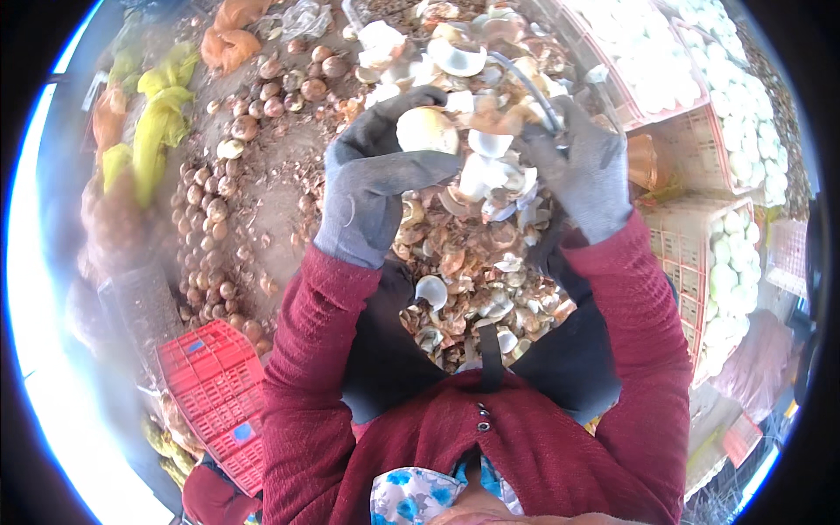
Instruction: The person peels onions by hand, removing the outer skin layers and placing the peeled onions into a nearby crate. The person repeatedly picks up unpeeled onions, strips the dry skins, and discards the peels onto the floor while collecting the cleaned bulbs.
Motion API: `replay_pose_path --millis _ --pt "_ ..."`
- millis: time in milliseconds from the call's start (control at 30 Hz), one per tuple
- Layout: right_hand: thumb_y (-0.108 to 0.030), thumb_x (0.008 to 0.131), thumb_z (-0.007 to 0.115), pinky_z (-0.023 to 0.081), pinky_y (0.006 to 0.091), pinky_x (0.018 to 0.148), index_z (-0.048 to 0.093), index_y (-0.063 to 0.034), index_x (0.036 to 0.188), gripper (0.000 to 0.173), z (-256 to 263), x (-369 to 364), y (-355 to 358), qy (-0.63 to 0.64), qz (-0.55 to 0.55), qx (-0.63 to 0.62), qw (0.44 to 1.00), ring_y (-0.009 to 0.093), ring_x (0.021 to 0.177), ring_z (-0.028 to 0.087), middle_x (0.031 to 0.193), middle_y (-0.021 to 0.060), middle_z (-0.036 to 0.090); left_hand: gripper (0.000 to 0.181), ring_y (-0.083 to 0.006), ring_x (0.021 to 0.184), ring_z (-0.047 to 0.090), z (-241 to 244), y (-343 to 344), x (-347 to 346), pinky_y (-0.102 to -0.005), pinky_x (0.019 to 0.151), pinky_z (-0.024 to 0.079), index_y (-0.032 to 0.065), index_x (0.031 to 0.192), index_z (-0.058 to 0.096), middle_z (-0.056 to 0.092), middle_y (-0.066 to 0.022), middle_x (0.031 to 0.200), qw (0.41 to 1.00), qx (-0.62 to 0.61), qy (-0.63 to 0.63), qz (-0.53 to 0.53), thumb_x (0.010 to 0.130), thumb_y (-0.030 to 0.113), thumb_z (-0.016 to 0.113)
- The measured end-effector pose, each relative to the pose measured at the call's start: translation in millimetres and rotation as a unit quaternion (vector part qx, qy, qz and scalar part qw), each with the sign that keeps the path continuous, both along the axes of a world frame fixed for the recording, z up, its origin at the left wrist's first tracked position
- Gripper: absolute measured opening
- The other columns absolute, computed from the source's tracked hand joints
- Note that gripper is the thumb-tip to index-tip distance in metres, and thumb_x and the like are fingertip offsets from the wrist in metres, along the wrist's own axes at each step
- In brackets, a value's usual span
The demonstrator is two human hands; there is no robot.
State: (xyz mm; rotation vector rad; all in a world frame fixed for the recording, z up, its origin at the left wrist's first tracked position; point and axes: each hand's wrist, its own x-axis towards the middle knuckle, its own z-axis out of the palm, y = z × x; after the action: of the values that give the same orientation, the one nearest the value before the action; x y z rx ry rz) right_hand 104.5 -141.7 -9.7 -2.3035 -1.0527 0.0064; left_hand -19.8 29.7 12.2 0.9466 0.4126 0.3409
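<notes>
In my gloved left hand (387, 154) is a pale yellow onion (426, 131), with the fingers behind it and the thumb along its near side. My gloved right hand (574, 161), partly blurred, grips a knife (530, 85) whose narrow grey blade points up and away; its handle is hidden by the fingers. Between the hands is a blurred brown piece of skin (495, 118). Below them spreads a heap of onion skins (453, 259), brown and papery, mixed with white cup-shaped outer layers (456, 59).
Unpeeled onions (207, 210) lie on the ground to the left, near yellow (157, 111) and orange mesh bags (230, 36). A red plastic crate (213, 387) stands at lower left. On the right are crates (679, 262) filled with peeled onions (728, 275).
</notes>
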Motion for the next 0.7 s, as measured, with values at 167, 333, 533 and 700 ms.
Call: replay_pose_path --millis 167,333,533,700 --pt "-0.011 0.086 0.058 0.052 0.0261 0.064 0.048 -0.0055 0.122 0.038 10.1 -14.7 7.7 0.059 -0.003 -0.007 0.998 0.017 0.065 0.063 0.086 0.0107 0.068 0.047 -0.0207 0.092 0.064 -4.9 0.0 -4.1 -0.0322 0.077 0.056 -0.0058 0.114 0.053 0.061 -0.0134 0.106 0.998 -0.028 -0.007 -0.052 0.068 -0.006 0.063" --pt "0.001 0.076 0.056 0.052 0.0346 0.057 0.042 -0.0079 0.128 0.055 9.8 -38.8 13.5 0.053 0.088 -0.028 0.994 0.027 0.062 0.065 0.092 0.0151 0.067 0.046 -0.0201 0.077 0.066 -4.7 -3.1 -3.4 -0.0279 0.066 0.057 -0.0069 0.115 0.052 0.064 -0.0152 0.096 0.998 0.002 0.024 -0.054 0.070 -0.006 0.063" --pt "0.004 0.073 0.053 0.048 0.0358 0.055 0.042 -0.0105 0.131 0.061 1.3 -40.1 11.6 0.024 0.075 0.052 0.995 0.029 0.063 0.063 0.087 0.0187 0.063 0.040 -0.0158 0.064 0.065 -25.2 -11.0 -2.7 -0.0187 0.047 0.047 -0.0086 0.109 0.053 0.067 -0.0150 0.084 0.996 -0.073 -0.012 -0.057 0.071 -0.006 0.064" --pt "-0.002 0.068 0.060 0.049 0.0404 0.057 0.047 -0.0047 0.122 0.056 -6.7 -35.3 11.4 -0.068 0.045 -0.062 0.995 0.034 0.065 0.061 0.086 0.0184 0.060 0.040 -0.0196 0.061 0.065 -8.3 -14.7 -3.1 -0.0272 0.048 0.051 -0.0088 0.100 0.056 0.066 -0.0156 0.080 0.992 -0.117 0.023 -0.042 0.061 -0.012 0.067"
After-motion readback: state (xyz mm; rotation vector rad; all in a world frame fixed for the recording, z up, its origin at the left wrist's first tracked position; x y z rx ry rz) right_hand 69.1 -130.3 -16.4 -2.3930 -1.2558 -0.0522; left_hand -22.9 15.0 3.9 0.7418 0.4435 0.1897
